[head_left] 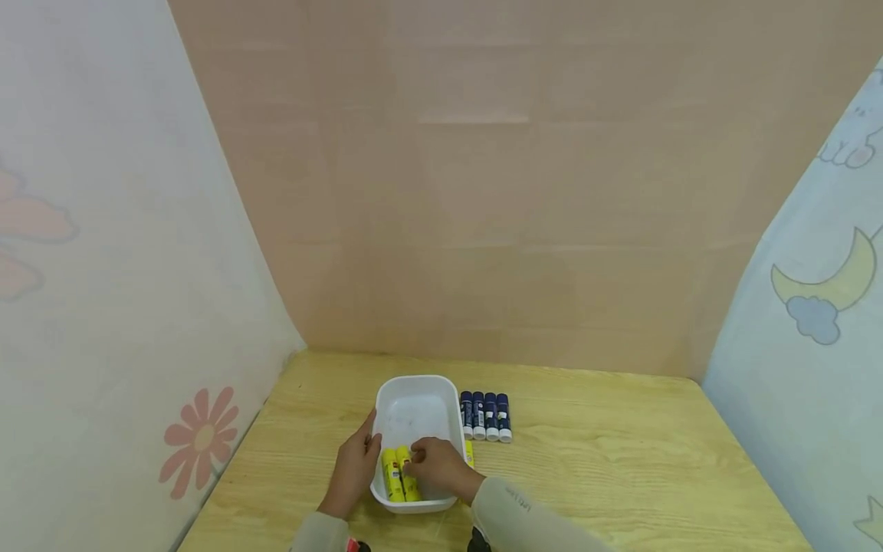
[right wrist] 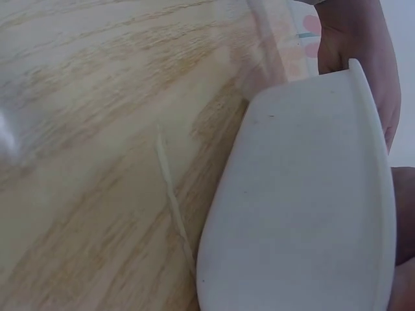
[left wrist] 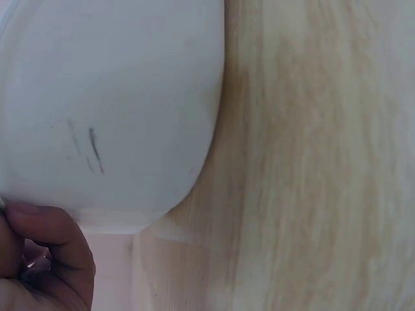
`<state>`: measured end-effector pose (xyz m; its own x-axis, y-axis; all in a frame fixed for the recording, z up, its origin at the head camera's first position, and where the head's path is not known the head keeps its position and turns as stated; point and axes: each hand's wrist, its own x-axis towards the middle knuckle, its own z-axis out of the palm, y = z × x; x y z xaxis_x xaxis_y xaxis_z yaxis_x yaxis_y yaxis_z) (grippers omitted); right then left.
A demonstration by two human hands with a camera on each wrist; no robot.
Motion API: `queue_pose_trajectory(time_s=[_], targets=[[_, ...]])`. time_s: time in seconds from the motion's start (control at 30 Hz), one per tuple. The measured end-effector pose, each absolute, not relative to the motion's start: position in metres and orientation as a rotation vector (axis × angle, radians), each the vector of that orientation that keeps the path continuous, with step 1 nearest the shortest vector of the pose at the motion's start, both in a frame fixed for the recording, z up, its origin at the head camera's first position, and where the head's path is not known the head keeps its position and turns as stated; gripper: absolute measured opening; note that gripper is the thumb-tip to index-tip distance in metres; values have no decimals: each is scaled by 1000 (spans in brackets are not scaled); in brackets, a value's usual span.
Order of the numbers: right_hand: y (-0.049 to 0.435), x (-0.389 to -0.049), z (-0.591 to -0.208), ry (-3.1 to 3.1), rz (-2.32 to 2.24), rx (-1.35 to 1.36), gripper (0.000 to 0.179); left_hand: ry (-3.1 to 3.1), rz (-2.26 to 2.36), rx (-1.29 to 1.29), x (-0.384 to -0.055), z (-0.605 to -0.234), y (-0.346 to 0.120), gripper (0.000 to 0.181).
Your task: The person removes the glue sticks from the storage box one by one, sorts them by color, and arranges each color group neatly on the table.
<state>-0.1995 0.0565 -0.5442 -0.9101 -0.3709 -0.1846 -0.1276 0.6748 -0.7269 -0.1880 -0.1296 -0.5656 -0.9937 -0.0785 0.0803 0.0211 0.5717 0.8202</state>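
A white plastic tray [head_left: 421, 406] stands on the wooden table, with two yellow glue sticks lying side by side in its near left part. My left hand [head_left: 356, 464] grips the tray's left rim; in the left wrist view its curled fingers [left wrist: 55, 230] meet the tray wall [left wrist: 123, 116]. Reaching over the right rim, my right hand [head_left: 441, 465] pinches the right-hand yellow glue stick [head_left: 408, 484] near its upper end. The other yellow glue stick [head_left: 392, 475] lies just left of it. In the right wrist view the tray's outer wall [right wrist: 292, 194] hides most of the right hand.
Right of the tray, several dark blue glue sticks [head_left: 491, 416] with white ends lie in a row. Below them, a yellow piece [head_left: 470, 452] shows partly from behind the tray. The wooden table [head_left: 607, 452] meets a brown back wall [head_left: 497, 192] and patterned side cloths.
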Motion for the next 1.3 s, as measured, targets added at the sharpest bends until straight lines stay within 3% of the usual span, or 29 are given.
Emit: queue_pose_trajectory(time_s=[0.37,1.3], targets=[[55,-197,-542,2588,-1087,-425,32,-2689,-1402,31,-188,-563,-128,50],[51,-199,-544,2497,-1110,-344,37,-2725,-1411,91,-190,-565,-129,51]])
